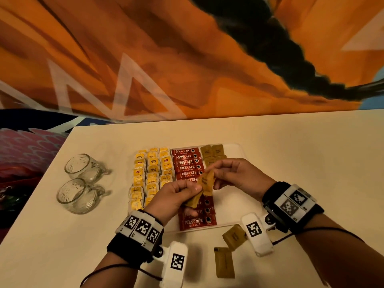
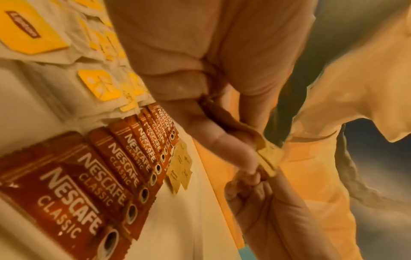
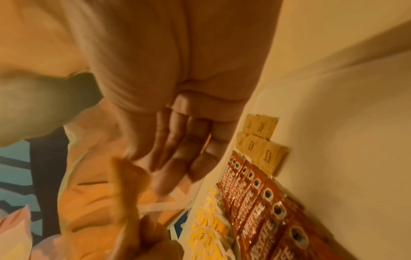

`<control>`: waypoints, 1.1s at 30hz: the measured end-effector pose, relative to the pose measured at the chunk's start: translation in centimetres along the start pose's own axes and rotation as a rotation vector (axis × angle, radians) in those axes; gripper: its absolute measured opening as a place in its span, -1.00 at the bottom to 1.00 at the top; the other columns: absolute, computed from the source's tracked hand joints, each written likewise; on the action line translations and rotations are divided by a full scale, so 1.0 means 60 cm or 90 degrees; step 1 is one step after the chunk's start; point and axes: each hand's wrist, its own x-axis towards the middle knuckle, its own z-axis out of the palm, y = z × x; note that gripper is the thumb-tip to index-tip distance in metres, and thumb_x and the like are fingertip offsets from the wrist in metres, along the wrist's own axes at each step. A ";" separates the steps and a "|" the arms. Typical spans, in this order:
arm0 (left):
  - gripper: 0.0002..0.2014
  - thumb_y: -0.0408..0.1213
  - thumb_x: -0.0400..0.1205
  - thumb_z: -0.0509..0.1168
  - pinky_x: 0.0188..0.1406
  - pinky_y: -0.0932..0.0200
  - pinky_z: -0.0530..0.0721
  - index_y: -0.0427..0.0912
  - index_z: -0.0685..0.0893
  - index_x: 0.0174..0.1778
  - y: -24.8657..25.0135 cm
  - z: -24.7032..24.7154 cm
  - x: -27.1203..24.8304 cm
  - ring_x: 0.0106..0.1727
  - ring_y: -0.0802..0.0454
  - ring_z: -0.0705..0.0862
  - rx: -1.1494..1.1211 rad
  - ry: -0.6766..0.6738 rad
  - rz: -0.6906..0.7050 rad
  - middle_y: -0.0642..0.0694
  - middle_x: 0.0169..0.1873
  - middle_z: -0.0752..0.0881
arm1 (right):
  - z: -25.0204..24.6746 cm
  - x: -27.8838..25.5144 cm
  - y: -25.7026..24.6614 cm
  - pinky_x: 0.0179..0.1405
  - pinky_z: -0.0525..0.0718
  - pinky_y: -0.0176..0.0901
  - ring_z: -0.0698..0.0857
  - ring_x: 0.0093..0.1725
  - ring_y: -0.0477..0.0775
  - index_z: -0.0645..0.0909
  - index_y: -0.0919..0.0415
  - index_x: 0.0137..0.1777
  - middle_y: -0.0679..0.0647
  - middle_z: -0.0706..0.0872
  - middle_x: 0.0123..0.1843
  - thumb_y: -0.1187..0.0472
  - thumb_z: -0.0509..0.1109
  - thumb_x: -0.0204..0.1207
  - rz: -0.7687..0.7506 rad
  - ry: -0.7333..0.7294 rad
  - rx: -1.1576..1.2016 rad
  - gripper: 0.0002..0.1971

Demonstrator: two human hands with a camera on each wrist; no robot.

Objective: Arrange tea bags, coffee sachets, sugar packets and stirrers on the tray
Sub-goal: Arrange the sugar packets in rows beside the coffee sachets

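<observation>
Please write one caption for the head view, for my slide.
Both hands hold brown sugar packets above the tray.

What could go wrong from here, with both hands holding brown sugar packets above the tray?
The left hand grips several sugar packets loosely while the right hand pinches one; some could drop onto the coffee sachets below and disturb the row. Two packets lie off the tray near the wrists and might be brushed away or forgotten.

The left hand (image 1: 176, 194) hides several coffee sachets (image 1: 200, 219), perhaps three.
</observation>
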 end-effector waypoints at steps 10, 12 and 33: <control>-0.89 -0.32 0.59 0.37 -0.53 0.24 0.73 -0.31 0.70 -0.09 -0.001 0.008 0.011 -0.41 0.12 0.73 -0.030 0.110 0.018 -0.16 -0.25 0.73 | 0.014 0.017 0.033 -0.29 0.70 -0.27 0.69 -0.36 -0.04 0.63 0.23 -0.15 0.04 0.74 -0.33 0.35 0.48 0.49 0.052 0.106 0.010 -0.92; -0.86 -0.29 0.60 0.36 -0.48 0.20 0.75 -0.28 0.75 -0.07 -0.003 0.005 0.012 -0.36 0.10 0.74 -0.059 0.109 0.005 -0.13 -0.25 0.75 | -0.005 0.025 0.031 -0.34 0.69 -0.31 0.70 -0.34 -0.05 0.62 0.24 -0.12 0.05 0.74 -0.29 0.35 0.43 0.53 0.053 0.160 -0.012 -0.95; -0.71 -0.50 0.67 0.16 -0.25 0.09 0.82 -0.22 0.67 0.23 -0.033 -0.028 0.049 0.07 -0.23 0.77 -0.178 0.137 -0.068 -0.26 0.16 0.74 | -0.104 0.074 0.092 -0.32 0.65 -0.11 0.62 -0.30 0.08 0.68 0.38 0.03 0.13 0.69 -0.23 0.17 0.39 0.58 0.301 0.170 -0.328 -0.77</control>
